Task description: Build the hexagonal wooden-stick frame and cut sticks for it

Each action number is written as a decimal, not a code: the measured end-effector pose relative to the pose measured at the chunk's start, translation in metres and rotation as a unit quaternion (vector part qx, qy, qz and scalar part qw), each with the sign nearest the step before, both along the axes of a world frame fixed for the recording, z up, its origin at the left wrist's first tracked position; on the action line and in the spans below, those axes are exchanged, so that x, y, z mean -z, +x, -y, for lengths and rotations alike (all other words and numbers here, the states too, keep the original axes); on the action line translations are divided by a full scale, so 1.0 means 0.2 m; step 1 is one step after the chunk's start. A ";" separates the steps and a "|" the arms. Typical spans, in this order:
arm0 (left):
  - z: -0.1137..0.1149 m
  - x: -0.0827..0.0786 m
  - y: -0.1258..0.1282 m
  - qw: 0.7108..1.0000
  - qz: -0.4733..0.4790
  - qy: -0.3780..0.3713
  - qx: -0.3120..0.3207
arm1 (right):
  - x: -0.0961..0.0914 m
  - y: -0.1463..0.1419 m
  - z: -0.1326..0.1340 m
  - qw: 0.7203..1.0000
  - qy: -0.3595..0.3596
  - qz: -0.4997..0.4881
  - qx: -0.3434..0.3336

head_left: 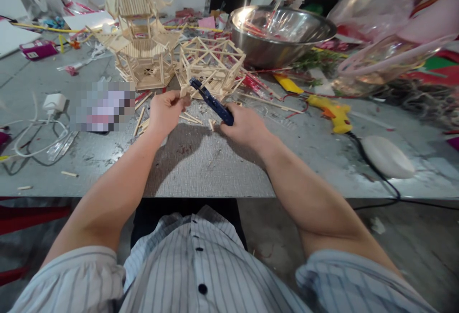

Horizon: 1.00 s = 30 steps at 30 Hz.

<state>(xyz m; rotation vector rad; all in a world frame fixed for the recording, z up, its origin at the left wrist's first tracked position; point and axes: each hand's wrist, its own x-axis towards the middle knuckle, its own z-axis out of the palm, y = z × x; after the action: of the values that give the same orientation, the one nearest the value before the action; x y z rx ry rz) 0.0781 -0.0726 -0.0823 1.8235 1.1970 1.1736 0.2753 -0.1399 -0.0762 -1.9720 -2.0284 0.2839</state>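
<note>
My right hand (245, 124) is closed around a long dark blue hand tool (214, 103), perhaps a cutter or pliers; its exact kind is unclear. The tool's tip slants up and left, close to my left hand (167, 111). That hand pinches a small piece of pale wooden stick (184, 91), partly covered by the fingers. Just behind both hands stands an open wooden stick frame (211, 57). To its left rises a tiered stick pagoda (145, 40) with a pointed roof. Loose sticks (139, 121) lie beside my left wrist.
A steel bowl (283, 36) stands behind the frame. At right are a yellow glue gun (333, 113) with a black cord and a whitish oval object (387, 156). On the left lie a blurred-out phone-like object (107, 107) and a white charger (55, 104) with its cable.
</note>
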 end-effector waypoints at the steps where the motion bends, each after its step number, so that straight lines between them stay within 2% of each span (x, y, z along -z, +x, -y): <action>1: 0.00 -0.01 0.00 0.998 0.029 -0.049 0.015 | 0.00 0.00 0.00 1.000 -0.003 -0.002 -0.003; 4: 0.01 -0.04 -0.01 0.977 0.078 -0.190 0.063 | -0.01 0.03 0.00 1.000 -0.013 -0.009 -0.019; 6: 0.01 -0.06 -0.03 0.957 0.100 -0.254 0.094 | -0.01 0.05 -0.01 0.999 -0.017 -0.014 -0.035; 9: 0.01 -0.07 -0.04 0.939 0.119 -0.298 0.121 | 0.00 0.07 -0.02 0.998 -0.005 -0.021 -0.052; 11: 0.00 -0.07 -0.05 0.938 0.111 -0.305 0.121 | 0.00 0.09 -0.02 0.998 0.004 -0.024 -0.052; 14: 0.01 -0.06 -0.04 0.958 0.015 -0.268 0.103 | 0.00 0.12 -0.03 0.998 0.026 -0.034 -0.038; 16: 0.02 -0.06 -0.03 0.963 -0.137 -0.201 0.117 | 0.00 0.14 -0.04 0.998 0.045 -0.042 -0.027; 18: 0.05 -0.04 0.00 0.933 -0.312 -0.102 0.145 | 0.00 0.15 -0.05 0.997 0.058 -0.049 -0.021; 20: 0.08 -0.03 0.02 0.887 -0.427 -0.012 0.175 | 0.00 0.16 -0.05 0.996 0.064 -0.052 -0.019; 22: 0.10 -0.01 0.05 0.861 -0.471 0.041 0.188 | 0.00 0.15 -0.06 0.997 0.064 -0.048 -0.013; 24: 0.12 0.01 0.07 0.850 -0.487 0.057 0.192 | 0.00 0.15 -0.05 0.997 0.061 -0.039 -0.008; 30: 0.15 0.04 0.11 0.863 -0.472 0.065 0.169 | 0.01 0.13 -0.05 0.998 0.058 -0.024 -0.008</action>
<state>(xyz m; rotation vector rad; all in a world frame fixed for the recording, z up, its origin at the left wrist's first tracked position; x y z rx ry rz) 0.1002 -0.1020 -0.0904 2.6954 1.1892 0.0967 0.3013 -0.1302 -0.0784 -1.8625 -1.9852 0.2108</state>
